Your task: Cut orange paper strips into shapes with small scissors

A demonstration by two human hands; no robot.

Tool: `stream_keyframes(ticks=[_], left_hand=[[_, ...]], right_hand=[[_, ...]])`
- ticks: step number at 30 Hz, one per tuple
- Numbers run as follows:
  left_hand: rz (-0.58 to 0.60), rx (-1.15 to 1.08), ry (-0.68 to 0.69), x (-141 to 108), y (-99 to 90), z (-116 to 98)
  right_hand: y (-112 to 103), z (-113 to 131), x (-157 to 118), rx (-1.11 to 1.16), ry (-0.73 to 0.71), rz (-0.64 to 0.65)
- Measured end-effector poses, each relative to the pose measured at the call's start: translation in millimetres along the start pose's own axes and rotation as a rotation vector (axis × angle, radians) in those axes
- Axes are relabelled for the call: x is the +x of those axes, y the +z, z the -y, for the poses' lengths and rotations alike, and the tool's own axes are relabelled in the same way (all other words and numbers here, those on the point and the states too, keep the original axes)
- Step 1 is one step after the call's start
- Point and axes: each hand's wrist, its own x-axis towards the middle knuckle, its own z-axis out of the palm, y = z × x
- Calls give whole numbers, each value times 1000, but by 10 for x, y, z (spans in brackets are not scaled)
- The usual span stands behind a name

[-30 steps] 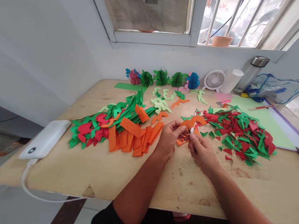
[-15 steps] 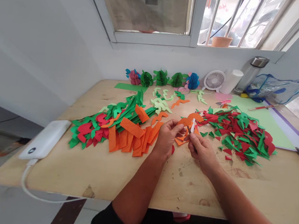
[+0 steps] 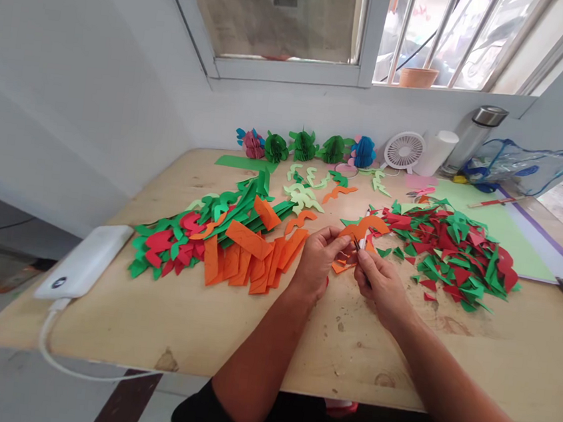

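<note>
My left hand (image 3: 321, 259) pinches a wavy orange paper piece (image 3: 370, 226) between thumb and fingers, above the middle of the table. Close beside it, my right hand (image 3: 379, 280) is closed round dark scissors (image 3: 357, 244), whose blades are at the paper's lower edge. The scissors' handles are mostly hidden in the fingers. Folded orange paper rectangles (image 3: 241, 260) lie left of my hands. Beyond them are wavy light green cutouts (image 3: 303, 196) and a loose orange cutout (image 3: 301, 221). Small orange scraps (image 3: 340, 267) lie under my hands.
Red and green scraps (image 3: 452, 256) are heaped on the right. Green and red cutouts (image 3: 167, 246) lie left, near a white power bank (image 3: 85, 261) with a cable. Honeycomb paper figures (image 3: 304, 146), a small fan (image 3: 404, 151) and a bottle (image 3: 474, 141) line the wall.
The orange piece in my left hand has turned and shifted slightly right, so more of its wavy shape shows. Both hands stay in nearly the same place.
</note>
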Motion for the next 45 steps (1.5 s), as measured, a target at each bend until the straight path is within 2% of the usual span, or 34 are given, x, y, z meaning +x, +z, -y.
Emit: stream_keyframes(ticks=[20, 45], left_hand=[[-17, 29, -27, -7, 9, -25], [-18, 51, -23, -1, -4, -13]], right_hand=[[-13, -16, 15, -25, -44, 12], [-14, -20, 8, -3, -19, 12]])
